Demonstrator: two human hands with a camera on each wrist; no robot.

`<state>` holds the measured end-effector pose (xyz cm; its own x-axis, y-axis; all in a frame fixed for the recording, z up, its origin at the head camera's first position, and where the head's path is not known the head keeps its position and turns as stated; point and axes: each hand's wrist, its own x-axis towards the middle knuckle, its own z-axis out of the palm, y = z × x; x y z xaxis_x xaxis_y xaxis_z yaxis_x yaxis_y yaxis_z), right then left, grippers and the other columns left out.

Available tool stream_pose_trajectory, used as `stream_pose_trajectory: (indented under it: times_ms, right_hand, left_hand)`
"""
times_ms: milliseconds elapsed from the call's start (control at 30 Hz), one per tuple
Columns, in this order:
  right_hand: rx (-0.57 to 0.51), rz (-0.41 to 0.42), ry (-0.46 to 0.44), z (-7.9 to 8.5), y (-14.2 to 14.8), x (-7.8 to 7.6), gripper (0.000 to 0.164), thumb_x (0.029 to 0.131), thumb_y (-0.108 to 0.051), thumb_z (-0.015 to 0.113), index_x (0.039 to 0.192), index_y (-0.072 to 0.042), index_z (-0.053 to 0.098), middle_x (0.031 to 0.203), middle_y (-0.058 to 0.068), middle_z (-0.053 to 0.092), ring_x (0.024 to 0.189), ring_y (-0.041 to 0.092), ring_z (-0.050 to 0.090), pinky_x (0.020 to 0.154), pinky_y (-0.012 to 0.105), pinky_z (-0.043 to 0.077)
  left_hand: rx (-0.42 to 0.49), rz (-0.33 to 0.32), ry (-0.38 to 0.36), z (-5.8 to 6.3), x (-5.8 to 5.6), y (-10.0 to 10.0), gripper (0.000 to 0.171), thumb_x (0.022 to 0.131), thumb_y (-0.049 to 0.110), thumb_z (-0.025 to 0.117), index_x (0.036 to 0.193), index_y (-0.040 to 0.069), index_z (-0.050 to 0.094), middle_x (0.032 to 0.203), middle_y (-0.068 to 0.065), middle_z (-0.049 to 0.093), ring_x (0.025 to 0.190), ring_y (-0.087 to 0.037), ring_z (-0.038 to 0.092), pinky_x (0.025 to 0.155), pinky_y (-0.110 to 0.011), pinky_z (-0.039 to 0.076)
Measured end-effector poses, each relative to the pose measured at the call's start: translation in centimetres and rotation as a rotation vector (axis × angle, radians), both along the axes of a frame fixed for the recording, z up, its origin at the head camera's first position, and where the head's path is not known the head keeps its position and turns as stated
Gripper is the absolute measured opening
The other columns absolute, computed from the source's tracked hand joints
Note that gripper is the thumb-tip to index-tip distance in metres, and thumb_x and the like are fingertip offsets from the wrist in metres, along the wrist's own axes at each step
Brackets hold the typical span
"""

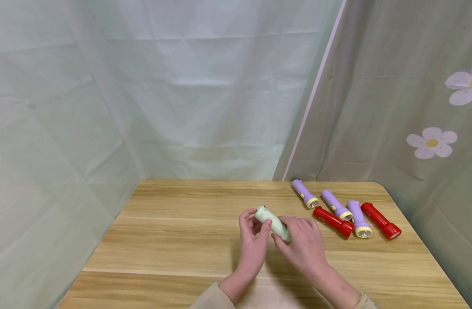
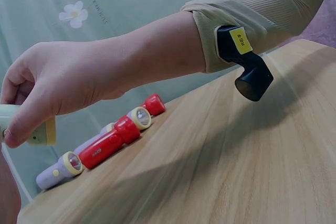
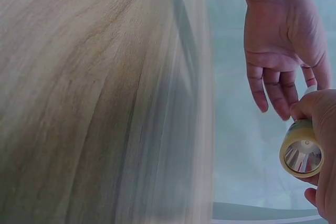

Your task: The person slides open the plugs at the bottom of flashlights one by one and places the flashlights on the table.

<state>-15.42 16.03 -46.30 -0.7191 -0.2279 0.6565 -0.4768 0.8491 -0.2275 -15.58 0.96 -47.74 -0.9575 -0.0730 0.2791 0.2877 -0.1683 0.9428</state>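
Note:
A pale green flashlight [image 1: 273,224] is held up over the wooden table, slanting from upper left down to the right. My left hand [image 1: 250,246] pinches its tail end between thumb and index finger; the other fingers [image 3: 273,90] extend loosely in the right wrist view. My right hand [image 1: 306,242] grips the head end, thumb on the near side. The right wrist view shows the flashlight's cream rim and reflector [image 3: 303,157]. In the left wrist view, my right hand [image 2: 63,74] covers much of the flashlight's body.
On the right of the wooden table [image 1: 174,249] lie three purple flashlights [image 1: 304,193] with cream rims and two red flashlights [image 1: 379,219], close together. A pale curtain [image 1: 220,107] hangs behind the table, and a flowered one [image 1: 375,107] at the right.

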Motion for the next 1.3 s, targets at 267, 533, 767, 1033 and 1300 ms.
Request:
stream_pose_trajectory:
  times_ms: [267,533,767,1033,1300]
  right_hand:
    - [0.009,0.014,0.025,0.01,0.04,-0.01,0.045,0.073,-0.025,0.091,0.111,-0.012,0.070,0.095,0.001,0.073,0.083,0.022,0.066,0.084,0.044,0.045]
    - [0.020,0.027,0.057,-0.14,0.06,0.03,0.047,0.072,-0.027,0.092,0.113,-0.012,0.072,0.098,0.002,0.075,0.084,0.022,0.067,0.082,0.043,0.045]
    - [0.018,0.031,0.050,-0.02,-0.01,0.01,0.047,0.072,-0.027,0.093,0.113,-0.013,0.073,0.098,0.002,0.075,0.085,0.022,0.068,0.083,0.044,0.045]
    - [0.024,0.041,0.059,-0.02,-0.02,-0.04,0.047,0.072,-0.026,0.093,0.112,-0.013,0.073,0.098,0.002,0.075,0.085,0.022,0.068,0.082,0.043,0.045]
    - [0.035,0.047,0.063,-0.14,0.00,0.02,0.049,0.071,-0.027,0.093,0.113,-0.013,0.073,0.098,0.003,0.075,0.086,0.022,0.068,0.082,0.044,0.046]
  left_hand:
    - [0.012,0.002,-0.014,0.02,0.22,0.01,0.045,0.100,0.019,0.067,0.136,0.014,0.040,0.114,-0.009,0.063,0.106,-0.028,0.060,0.089,-0.032,0.051]
    - [0.009,0.004,-0.020,-0.22,0.33,-0.20,0.045,0.101,0.018,0.067,0.135,0.013,0.039,0.116,-0.011,0.061,0.107,-0.028,0.059,0.091,-0.030,0.050]
    - [0.021,-0.011,-0.011,-0.22,0.17,-0.41,0.044,0.101,0.016,0.066,0.134,0.008,0.039,0.120,-0.014,0.060,0.109,-0.029,0.058,0.093,-0.030,0.050]
    - [0.030,-0.018,-0.012,-0.17,0.05,-0.67,0.044,0.100,0.014,0.067,0.133,0.005,0.039,0.119,-0.015,0.059,0.109,-0.028,0.057,0.094,-0.030,0.049]
    - [0.023,-0.032,-0.016,-0.40,0.03,-0.89,0.044,0.100,0.015,0.068,0.133,0.006,0.040,0.117,-0.013,0.059,0.108,-0.027,0.057,0.095,-0.030,0.048]
